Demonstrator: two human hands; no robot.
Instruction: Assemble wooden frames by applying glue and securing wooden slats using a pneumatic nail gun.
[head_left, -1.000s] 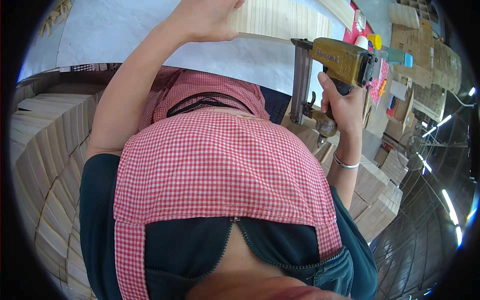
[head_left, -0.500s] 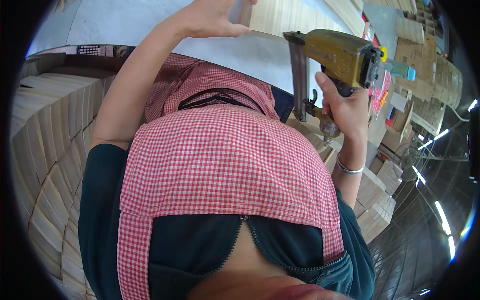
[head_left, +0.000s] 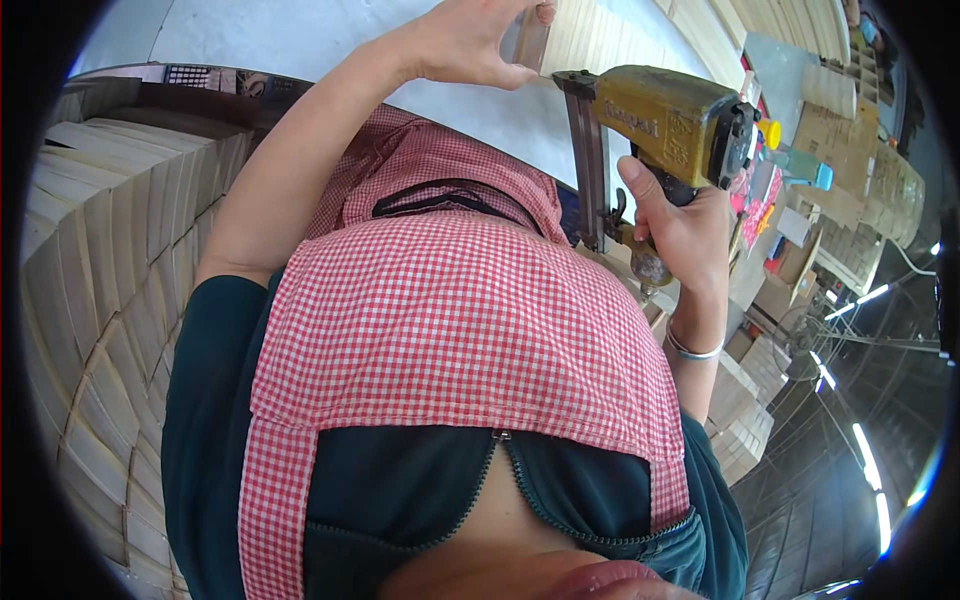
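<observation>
My left hand [head_left: 470,45] curls around the left end of a pale wooden board [head_left: 600,45], with the thumb at its near corner and a fingertip on its far side. The hand's upper part is cut off by the top of the picture. In my right hand [head_left: 695,225] is a nail gun [head_left: 670,115] with a worn yellow body and a long dark magazine. My fingers wrap its handle, and the thumb lies along the near side. The gun's nose points left, close to the board's near edge; whether they touch I cannot tell.
The board lies on a pale worktable [head_left: 300,30]. More wooden boards [head_left: 790,25] are at the far right. Stacked wooden pieces [head_left: 110,260] fill the left side. Beyond the gun are a clear bottle with a blue cap [head_left: 822,176] and cardboard boxes [head_left: 830,110].
My left hand and the board end appear slightly farther right and lower. The nail gun's nose has shifted a little left in view, nearer the left thumb. Both holds are unchanged.
</observation>
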